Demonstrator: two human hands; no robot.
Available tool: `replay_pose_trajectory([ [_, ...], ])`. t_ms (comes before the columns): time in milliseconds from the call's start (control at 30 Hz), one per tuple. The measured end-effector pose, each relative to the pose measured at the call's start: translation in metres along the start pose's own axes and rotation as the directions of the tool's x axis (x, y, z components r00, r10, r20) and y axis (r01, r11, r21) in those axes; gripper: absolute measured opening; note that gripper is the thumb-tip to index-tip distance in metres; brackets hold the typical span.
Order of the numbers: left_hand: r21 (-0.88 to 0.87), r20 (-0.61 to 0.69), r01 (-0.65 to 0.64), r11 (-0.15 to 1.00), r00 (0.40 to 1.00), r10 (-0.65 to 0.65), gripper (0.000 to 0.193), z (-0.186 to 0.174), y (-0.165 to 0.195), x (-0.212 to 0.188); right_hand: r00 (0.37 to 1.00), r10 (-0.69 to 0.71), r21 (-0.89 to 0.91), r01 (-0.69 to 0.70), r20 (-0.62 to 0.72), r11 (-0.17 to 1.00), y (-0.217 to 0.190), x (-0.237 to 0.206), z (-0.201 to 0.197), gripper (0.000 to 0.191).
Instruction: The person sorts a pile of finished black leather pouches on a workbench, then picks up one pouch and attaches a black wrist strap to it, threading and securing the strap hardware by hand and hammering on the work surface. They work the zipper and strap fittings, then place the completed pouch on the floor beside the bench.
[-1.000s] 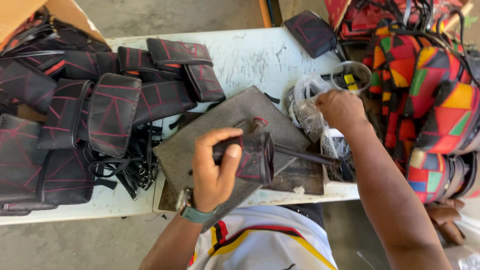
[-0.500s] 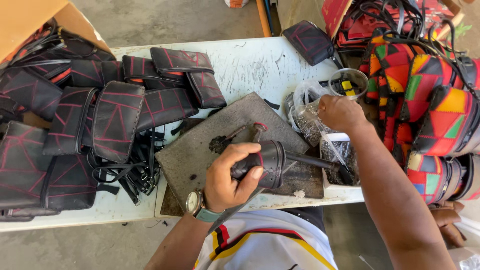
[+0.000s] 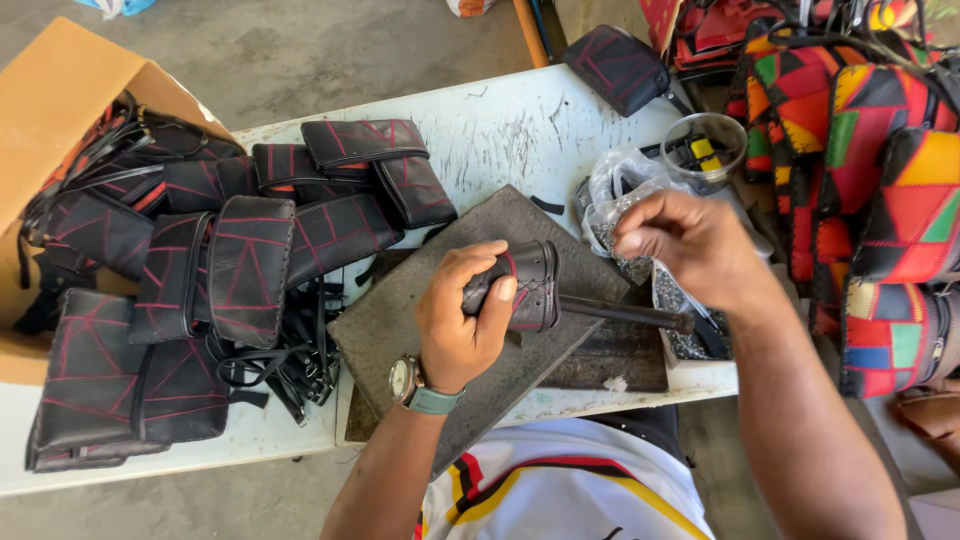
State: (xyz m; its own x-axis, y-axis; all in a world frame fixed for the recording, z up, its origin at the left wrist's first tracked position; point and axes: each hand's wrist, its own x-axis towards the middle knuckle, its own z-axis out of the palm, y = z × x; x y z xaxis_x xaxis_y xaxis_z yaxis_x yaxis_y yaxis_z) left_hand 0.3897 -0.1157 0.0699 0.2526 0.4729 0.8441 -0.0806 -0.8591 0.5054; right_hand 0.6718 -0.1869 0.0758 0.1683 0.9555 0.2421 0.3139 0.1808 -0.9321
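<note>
Over the grey slab (image 3: 420,310), black pouch (image 3: 530,285) clamped inside left hand (image 3: 460,320) fingers (image 3: 495,300); right hand (image 3: 690,240) fingers pinched together.

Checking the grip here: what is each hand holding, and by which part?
The left hand wraps around the body of a small black pouch on a dark rod. The right hand pinches at a clear plastic bag; what it grips cannot be told.

— Position of the slab (image 3: 420,330)?
— On the table (image 3: 500,130), near edge, centre. A pouch (image 3: 525,285) on a rod (image 3: 625,315) lies over it.
— Left of it?
— Stacked pouches (image 3: 250,260), straps (image 3: 290,360), a box (image 3: 60,110) beyond.
— Right?
— Plastic bag (image 3: 620,185), tub (image 3: 705,150) behind; bags (image 3: 870,170) at far right.
</note>
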Motion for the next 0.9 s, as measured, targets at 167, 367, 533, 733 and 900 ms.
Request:
replay_pose_trajectory([
  [167,0.012,0.007,0.011,1.0,1.0,-0.011,0.03,0.007,0.004,0.002,0.997,-0.073,0.173,0.066,0.035,0.983,0.005,-0.032,0.054,0.009],
  [367,-0.005,0.042,0.021,1.0,0.999,-0.021,0.03,0.018,0.007,0.006,0.981,-0.162,0.523,0.195,-0.109,0.829,0.009,-0.028,0.087,0.03],
  [533,-0.034,0.106,0.019,0.999,0.994,-0.015,0.031,0.021,0.007,0.005,0.983,-0.16,0.645,0.181,-0.091,0.743,0.012,-0.035,0.08,0.043],
  [733,-0.056,0.095,0.031,0.998,0.995,-0.026,0.032,0.029,0.009,0.003,0.975,-0.216,0.791,0.171,-0.05,0.587,0.018,-0.039,0.079,0.042],
  [900,0.0,0.126,-0.016,1.0,0.992,0.016,0.034,0.028,0.007,0.003,0.968,-0.205,0.48,0.251,-0.147,0.841,0.018,-0.047,0.075,0.04],
])
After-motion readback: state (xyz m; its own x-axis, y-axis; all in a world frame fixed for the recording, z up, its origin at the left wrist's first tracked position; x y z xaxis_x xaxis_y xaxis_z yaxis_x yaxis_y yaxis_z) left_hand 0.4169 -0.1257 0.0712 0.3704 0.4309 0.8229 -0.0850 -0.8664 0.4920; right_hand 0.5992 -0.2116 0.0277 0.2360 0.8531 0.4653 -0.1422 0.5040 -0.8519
